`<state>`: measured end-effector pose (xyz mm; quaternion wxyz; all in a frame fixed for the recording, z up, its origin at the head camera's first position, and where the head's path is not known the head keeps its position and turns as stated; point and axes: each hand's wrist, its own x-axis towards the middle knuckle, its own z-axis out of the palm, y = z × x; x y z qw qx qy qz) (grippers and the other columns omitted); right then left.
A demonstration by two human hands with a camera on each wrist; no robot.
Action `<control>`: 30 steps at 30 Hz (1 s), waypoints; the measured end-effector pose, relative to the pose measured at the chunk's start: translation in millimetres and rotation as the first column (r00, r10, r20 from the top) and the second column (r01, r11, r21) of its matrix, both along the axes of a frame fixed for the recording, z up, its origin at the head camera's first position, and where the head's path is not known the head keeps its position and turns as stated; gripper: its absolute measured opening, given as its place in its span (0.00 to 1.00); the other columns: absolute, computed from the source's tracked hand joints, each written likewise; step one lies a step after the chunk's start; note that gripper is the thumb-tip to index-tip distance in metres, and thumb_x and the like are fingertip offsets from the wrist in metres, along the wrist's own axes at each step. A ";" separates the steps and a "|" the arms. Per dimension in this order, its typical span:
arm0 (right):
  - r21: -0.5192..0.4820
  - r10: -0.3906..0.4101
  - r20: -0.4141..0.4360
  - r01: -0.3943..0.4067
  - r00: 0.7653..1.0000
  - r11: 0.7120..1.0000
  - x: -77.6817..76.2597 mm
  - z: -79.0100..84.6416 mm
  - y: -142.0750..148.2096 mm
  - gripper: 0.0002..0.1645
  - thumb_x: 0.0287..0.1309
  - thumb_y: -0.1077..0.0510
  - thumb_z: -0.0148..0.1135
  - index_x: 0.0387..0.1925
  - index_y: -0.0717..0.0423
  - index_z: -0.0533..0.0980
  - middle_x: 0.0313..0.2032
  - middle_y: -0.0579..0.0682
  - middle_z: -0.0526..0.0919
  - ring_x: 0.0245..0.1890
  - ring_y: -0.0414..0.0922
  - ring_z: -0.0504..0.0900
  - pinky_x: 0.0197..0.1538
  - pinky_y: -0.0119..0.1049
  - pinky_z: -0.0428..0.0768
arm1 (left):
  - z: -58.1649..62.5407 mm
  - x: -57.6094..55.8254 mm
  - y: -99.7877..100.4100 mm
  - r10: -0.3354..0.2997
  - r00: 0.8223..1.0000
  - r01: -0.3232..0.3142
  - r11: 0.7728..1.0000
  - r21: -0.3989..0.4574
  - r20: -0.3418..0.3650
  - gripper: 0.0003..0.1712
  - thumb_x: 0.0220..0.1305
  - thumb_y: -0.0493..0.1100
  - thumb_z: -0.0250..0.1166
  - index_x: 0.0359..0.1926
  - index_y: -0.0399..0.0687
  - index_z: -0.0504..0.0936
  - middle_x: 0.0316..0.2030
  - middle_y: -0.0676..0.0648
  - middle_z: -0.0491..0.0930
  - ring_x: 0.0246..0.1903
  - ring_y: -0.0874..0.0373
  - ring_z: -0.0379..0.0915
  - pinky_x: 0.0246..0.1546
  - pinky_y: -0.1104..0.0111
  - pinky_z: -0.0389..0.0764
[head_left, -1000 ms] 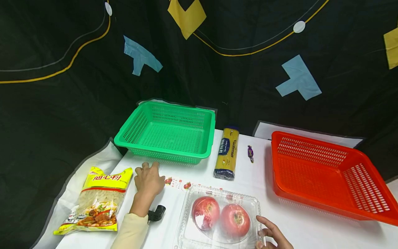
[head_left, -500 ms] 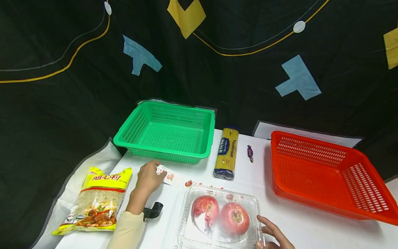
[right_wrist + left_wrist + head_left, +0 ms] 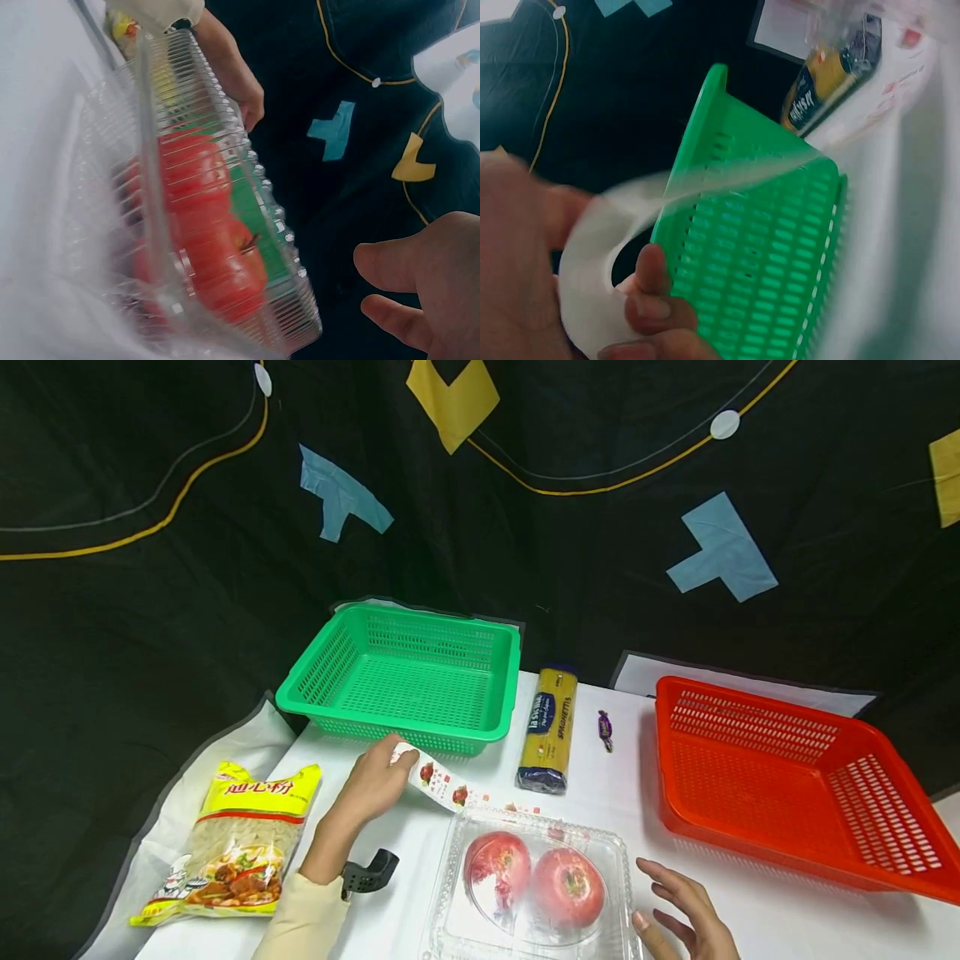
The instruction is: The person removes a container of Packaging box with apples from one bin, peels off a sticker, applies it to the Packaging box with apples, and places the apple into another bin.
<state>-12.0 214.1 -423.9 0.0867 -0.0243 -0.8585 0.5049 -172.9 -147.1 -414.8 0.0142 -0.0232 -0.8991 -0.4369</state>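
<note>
My left hand (image 3: pixel 375 785) pinches the end of a white paper strip printed with red fruit (image 3: pixel 442 783). The strip slants down to the far edge of a clear plastic clamshell box (image 3: pixel 441 902). In the left wrist view the strip's plain white end (image 3: pixel 585 300) curls past the fingers. Two red apples (image 3: pixel 497 870) lie side by side inside the lidded box. Off the box's right side, my right hand (image 3: pixel 688 910) has its thumb and fingers spread, holding nothing. In the right wrist view a gap separates this hand (image 3: pixel 427 277) from the box (image 3: pixel 304 319).
Behind the left hand stands a green basket (image 3: pixel 405 735). A spaghetti pack (image 3: pixel 551 727) and a purple-wrapped candy (image 3: pixel 605 731) lie right of it. A red basket (image 3: pixel 750 860) stands at the right. A yellow noodle bag (image 3: pixel 240 843) lies at the left. Dark cloth (image 3: pixel 562 568) hangs behind.
My left hand, first flat near the strip's end, has taken hold of it and lifted it, moving slightly right. My right hand has let go of the box's side and drawn away rightward.
</note>
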 end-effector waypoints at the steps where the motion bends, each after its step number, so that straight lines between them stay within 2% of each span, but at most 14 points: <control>1: 0.010 0.008 -0.018 -0.008 1.000 1.000 -1.3 1.4 0.0 0.27 0.59 0.62 0.69 0.60 0.56 0.75 0.55 0.50 0.71 0.51 0.53 0.73 0.46 0.49 0.81 | 1.7 0.3 0.8 0.003 1.000 -0.003 1.000 0.008 -0.013 0.11 0.72 0.42 0.47 0.35 0.42 0.72 0.30 0.43 0.71 0.32 0.50 0.67 0.33 0.59 0.69; 5: 0.044 0.049 -0.073 -0.046 0.996 0.998 -7.8 6.4 -1.4 0.28 0.57 0.65 0.70 0.60 0.54 0.75 0.54 0.46 0.71 0.49 0.45 0.74 0.46 0.39 0.81 | 7.4 1.3 3.3 0.008 0.999 -0.006 0.999 0.047 -0.041 0.15 0.71 0.38 0.38 0.29 0.43 0.69 0.22 0.45 0.64 0.23 0.53 0.59 0.26 0.63 0.63; 8: 0.058 0.081 -0.111 -0.075 0.990 0.996 -13.7 10.9 -3.6 0.30 0.55 0.67 0.70 0.60 0.54 0.75 0.54 0.45 0.72 0.49 0.43 0.73 0.47 0.34 0.80 | 12.7 2.4 4.7 0.009 1.000 -0.008 0.998 0.069 -0.026 0.14 0.69 0.36 0.41 0.37 0.39 0.75 0.22 0.46 0.67 0.21 0.55 0.59 0.24 0.64 0.63; 11: 0.063 0.128 -0.161 -0.119 0.979 0.991 -20.7 16.1 -5.7 0.31 0.54 0.70 0.70 0.60 0.53 0.75 0.56 0.45 0.72 0.50 0.44 0.72 0.48 0.32 0.79 | 19.3 4.8 5.4 0.009 1.000 -0.008 0.996 0.089 -0.007 0.13 0.66 0.35 0.49 0.47 0.39 0.77 0.28 0.44 0.74 0.21 0.55 0.62 0.23 0.64 0.66; 13: 0.074 0.162 -0.185 -0.150 0.969 0.986 -25.7 20.1 -7.3 0.32 0.53 0.71 0.69 0.60 0.52 0.75 0.56 0.45 0.72 0.50 0.45 0.72 0.48 0.32 0.79 | 24.1 6.9 4.7 0.002 1.000 0.000 0.996 0.085 -0.023 0.14 0.64 0.35 0.56 0.50 0.41 0.78 0.32 0.43 0.76 0.22 0.55 0.65 0.24 0.64 0.68; 15: 0.085 0.179 -0.173 -0.166 0.969 0.982 -30.7 25.5 -10.0 0.32 0.55 0.69 0.69 0.61 0.48 0.74 0.57 0.44 0.72 0.51 0.45 0.72 0.50 0.33 0.79 | 29.0 9.0 4.3 -0.007 0.999 0.011 0.997 0.080 -0.052 0.15 0.63 0.35 0.62 0.51 0.44 0.78 0.35 0.45 0.77 0.26 0.54 0.67 0.27 0.63 0.70; 18: 0.100 0.199 -0.157 -0.185 0.967 0.978 -38.5 32.4 -14.7 0.32 0.56 0.66 0.69 0.61 0.43 0.73 0.57 0.42 0.71 0.52 0.43 0.72 0.51 0.33 0.78 | 35.9 11.6 4.6 -0.018 0.995 0.025 0.997 0.080 -0.097 0.17 0.61 0.36 0.67 0.52 0.45 0.77 0.34 0.45 0.79 0.27 0.54 0.70 0.28 0.62 0.71; 24: 0.096 0.263 -0.184 -0.249 0.947 0.964 -55.1 41.1 -27.4 0.33 0.57 0.64 0.70 0.62 0.41 0.73 0.57 0.40 0.72 0.54 0.40 0.73 0.53 0.38 0.78 | 49.0 17.7 10.4 -0.045 0.993 0.063 0.984 0.165 -0.111 0.18 0.64 0.35 0.67 0.54 0.44 0.77 0.36 0.45 0.83 0.24 0.57 0.79 0.24 0.64 0.78; 30: 0.106 0.299 -0.192 -0.283 0.935 0.953 -66.1 47.1 -40.9 0.32 0.55 0.63 0.71 0.61 0.41 0.74 0.56 0.40 0.72 0.55 0.40 0.72 0.53 0.47 0.79 | 60.8 25.0 15.8 -0.099 0.989 0.120 0.971 0.208 -0.108 0.17 0.68 0.34 0.62 0.57 0.46 0.78 0.36 0.46 0.83 0.25 0.55 0.80 0.22 0.66 0.76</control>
